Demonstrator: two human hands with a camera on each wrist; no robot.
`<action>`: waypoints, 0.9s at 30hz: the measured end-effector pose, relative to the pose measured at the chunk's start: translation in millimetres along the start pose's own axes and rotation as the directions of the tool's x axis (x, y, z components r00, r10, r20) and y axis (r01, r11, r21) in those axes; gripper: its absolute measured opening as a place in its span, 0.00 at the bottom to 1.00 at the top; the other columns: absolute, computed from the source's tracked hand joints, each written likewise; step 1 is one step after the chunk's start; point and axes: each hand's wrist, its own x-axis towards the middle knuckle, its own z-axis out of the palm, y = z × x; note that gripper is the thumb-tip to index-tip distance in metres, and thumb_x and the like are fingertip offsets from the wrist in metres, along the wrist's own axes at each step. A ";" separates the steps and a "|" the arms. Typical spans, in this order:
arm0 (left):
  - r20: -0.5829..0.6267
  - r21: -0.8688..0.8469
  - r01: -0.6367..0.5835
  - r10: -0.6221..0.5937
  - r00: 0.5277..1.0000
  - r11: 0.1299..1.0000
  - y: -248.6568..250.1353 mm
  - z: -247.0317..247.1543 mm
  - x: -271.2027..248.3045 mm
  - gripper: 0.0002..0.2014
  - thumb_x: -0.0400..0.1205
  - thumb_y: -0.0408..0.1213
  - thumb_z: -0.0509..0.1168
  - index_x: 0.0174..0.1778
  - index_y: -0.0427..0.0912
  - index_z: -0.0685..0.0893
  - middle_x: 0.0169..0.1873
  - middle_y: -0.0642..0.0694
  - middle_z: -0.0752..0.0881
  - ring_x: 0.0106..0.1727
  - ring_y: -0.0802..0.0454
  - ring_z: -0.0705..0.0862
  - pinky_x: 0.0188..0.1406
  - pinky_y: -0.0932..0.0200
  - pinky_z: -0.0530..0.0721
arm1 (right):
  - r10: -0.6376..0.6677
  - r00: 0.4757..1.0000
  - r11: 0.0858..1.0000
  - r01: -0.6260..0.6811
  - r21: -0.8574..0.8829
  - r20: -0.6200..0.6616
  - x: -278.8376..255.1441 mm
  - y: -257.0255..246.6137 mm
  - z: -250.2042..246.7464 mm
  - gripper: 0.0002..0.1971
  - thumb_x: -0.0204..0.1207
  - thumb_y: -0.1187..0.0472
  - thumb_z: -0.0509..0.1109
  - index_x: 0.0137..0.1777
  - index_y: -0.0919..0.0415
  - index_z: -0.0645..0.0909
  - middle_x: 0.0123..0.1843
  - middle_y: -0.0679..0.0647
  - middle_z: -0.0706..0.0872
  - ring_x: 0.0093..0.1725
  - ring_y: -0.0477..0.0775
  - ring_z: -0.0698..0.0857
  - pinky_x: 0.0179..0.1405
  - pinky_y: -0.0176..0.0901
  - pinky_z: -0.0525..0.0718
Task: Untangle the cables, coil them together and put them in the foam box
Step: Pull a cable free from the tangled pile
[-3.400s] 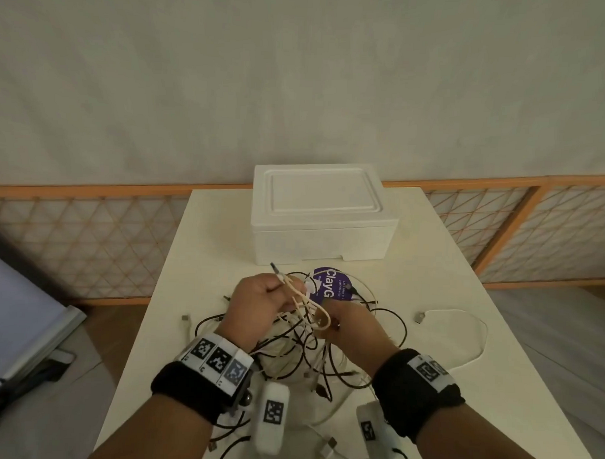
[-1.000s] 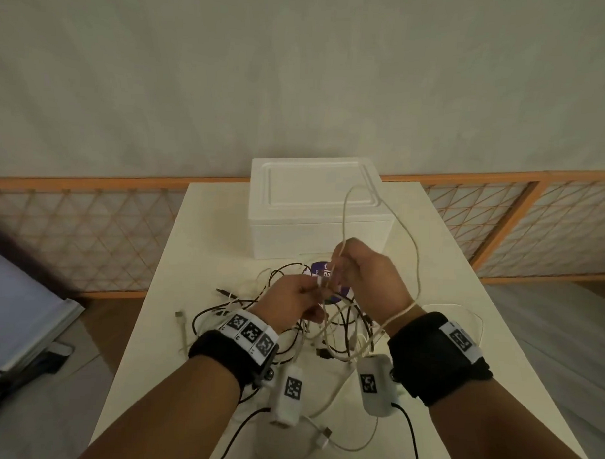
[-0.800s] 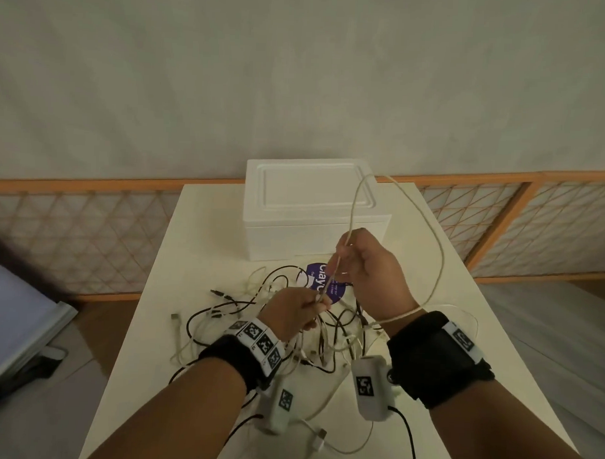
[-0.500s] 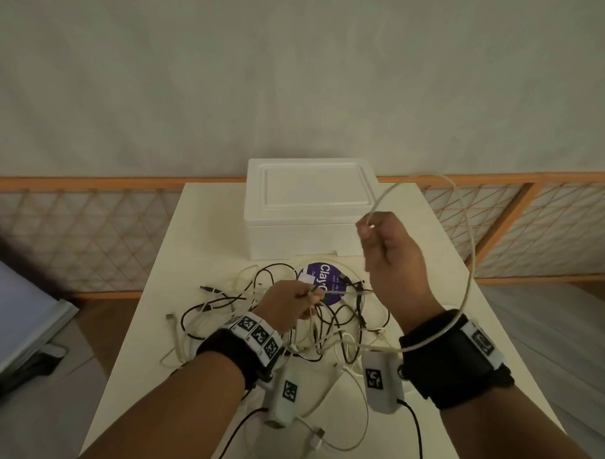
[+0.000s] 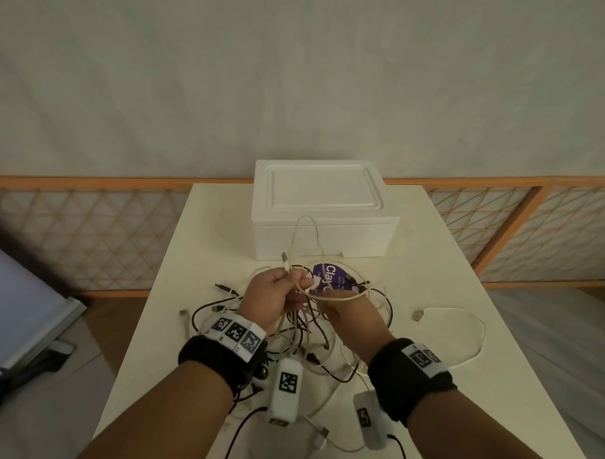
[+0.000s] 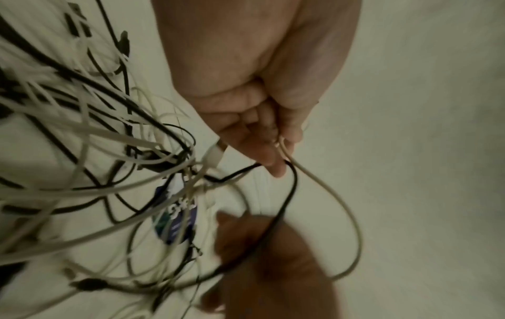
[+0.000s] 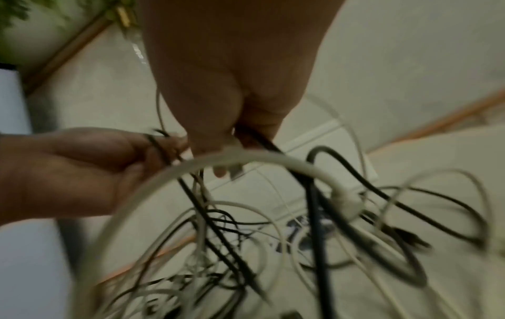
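Note:
A closed white foam box (image 5: 322, 209) stands at the far end of the table. In front of it lies a tangle of black and white cables (image 5: 307, 336). My left hand (image 5: 285, 283) is raised over the tangle and grips a beige cable (image 5: 306, 226). That cable's plug (image 5: 285, 261) sticks up, and a loop of it rises before the box. The left wrist view shows the fingertips (image 6: 276, 166) pinching the beige cable (image 6: 327, 194). My right hand (image 5: 336, 304) is just right of the left, under a beige loop. In the right wrist view it (image 7: 240, 138) pinches a black cable (image 7: 314, 194).
A purple round lid (image 5: 333, 278) lies under the cables near the box. One separate white cable (image 5: 469, 324) with a metal plug (image 5: 418, 315) lies at the right of the table (image 5: 212, 233). A lattice fence (image 5: 88, 235) runs behind, and the floor drops off on both sides.
My right hand came down from beside the box, bringing the wide beige loop back to my left hand. The left hand now grips the gathered beige cable with its plug up.

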 end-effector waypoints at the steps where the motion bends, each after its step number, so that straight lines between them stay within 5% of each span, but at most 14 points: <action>1: -0.011 -0.045 -0.007 0.007 1.000 0.999 4.4 -3.0 -1.5 0.08 0.85 0.34 0.61 0.46 0.36 0.85 0.40 0.41 0.91 0.27 0.53 0.86 0.23 0.64 0.83 | 0.086 0.994 0.983 -0.075 -0.169 0.061 -1.1 8.3 -1.8 0.12 0.76 0.69 0.62 0.50 0.56 0.85 0.45 0.49 0.88 0.44 0.48 0.85 0.44 0.45 0.83; 5: 0.007 -0.059 -0.036 0.037 0.999 0.998 24.9 -21.2 -2.1 0.09 0.85 0.37 0.62 0.48 0.38 0.85 0.41 0.43 0.92 0.25 0.56 0.85 0.23 0.65 0.81 | 0.416 0.900 0.849 -0.335 -0.409 0.126 -8.6 42.7 -13.3 0.17 0.75 0.67 0.59 0.55 0.49 0.84 0.60 0.50 0.85 0.59 0.52 0.81 0.57 0.43 0.80; 8: 0.090 0.008 -0.005 0.004 0.996 1.000 30.7 -24.4 -2.7 0.10 0.85 0.39 0.61 0.51 0.39 0.86 0.46 0.42 0.92 0.27 0.54 0.84 0.26 0.65 0.82 | 0.233 0.972 0.887 -0.195 -0.418 0.042 0.6 31.7 -10.6 0.14 0.75 0.53 0.65 0.59 0.43 0.83 0.71 0.45 0.77 0.65 0.55 0.77 0.63 0.48 0.78; 12: 0.219 0.032 -0.006 -0.001 0.976 0.999 26.7 -4.8 -11.1 0.11 0.86 0.38 0.59 0.53 0.40 0.87 0.51 0.44 0.91 0.36 0.54 0.87 0.35 0.63 0.85 | 0.022 0.999 0.960 -0.028 -0.277 -0.024 24.1 -7.2 3.6 0.25 0.68 0.33 0.57 0.62 0.39 0.78 0.65 0.45 0.79 0.64 0.54 0.78 0.65 0.53 0.75; 15: 0.237 0.038 -0.008 -0.001 0.972 0.999 26.1 -2.4 -13.7 0.11 0.85 0.38 0.59 0.54 0.42 0.87 0.53 0.45 0.91 0.36 0.56 0.88 0.34 0.64 0.83 | -0.146 0.985 0.987 0.138 -0.088 -0.096 27.2 -12.4 4.3 0.16 0.73 0.41 0.61 0.54 0.41 0.85 0.60 0.44 0.85 0.58 0.52 0.83 0.59 0.54 0.79; 17: 0.234 0.029 -0.003 -0.004 0.972 1.000 26.7 -8.0 -14.4 0.11 0.85 0.38 0.59 0.55 0.41 0.86 0.54 0.45 0.90 0.36 0.53 0.88 0.32 0.63 0.82 | -0.178 0.981 0.979 0.169 -0.110 -0.078 26.2 -6.1 6.7 0.14 0.75 0.38 0.61 0.53 0.36 0.85 0.62 0.40 0.84 0.59 0.51 0.83 0.59 0.55 0.79; 20: 0.228 -0.004 0.005 -0.004 0.974 1.000 23.6 -17.4 -14.4 0.12 0.83 0.39 0.61 0.54 0.39 0.87 0.54 0.41 0.90 0.43 0.45 0.89 0.43 0.51 0.84 | -0.084 0.996 0.993 0.084 0.083 -0.005 25.4 -1.4 10.5 0.16 0.69 0.41 0.66 0.57 0.33 0.84 0.67 0.39 0.81 0.67 0.49 0.79 0.65 0.60 0.76; 24: 0.177 0.206 -0.049 0.012 0.984 0.977 14.8 -28.9 -12.1 0.11 0.84 0.41 0.62 0.52 0.44 0.89 0.52 0.43 0.90 0.54 0.46 0.85 0.61 0.46 0.81 | 0.145 0.981 0.885 -0.072 0.460 -0.126 20.9 -17.7 -0.8 0.08 0.75 0.51 0.73 0.48 0.52 0.89 0.60 0.36 0.83 0.65 0.47 0.81 0.64 0.53 0.80; 27: 0.031 0.225 -0.047 0.041 0.999 0.973 12.6 -47.9 -10.7 0.12 0.86 0.40 0.59 0.47 0.44 0.89 0.47 0.47 0.91 0.49 0.49 0.87 0.48 0.55 0.83 | 0.256 0.931 0.957 -0.206 0.204 -0.262 14.6 -16.4 -30.0 0.06 0.78 0.53 0.69 0.50 0.50 0.87 0.55 0.41 0.87 0.56 0.51 0.85 0.65 0.60 0.79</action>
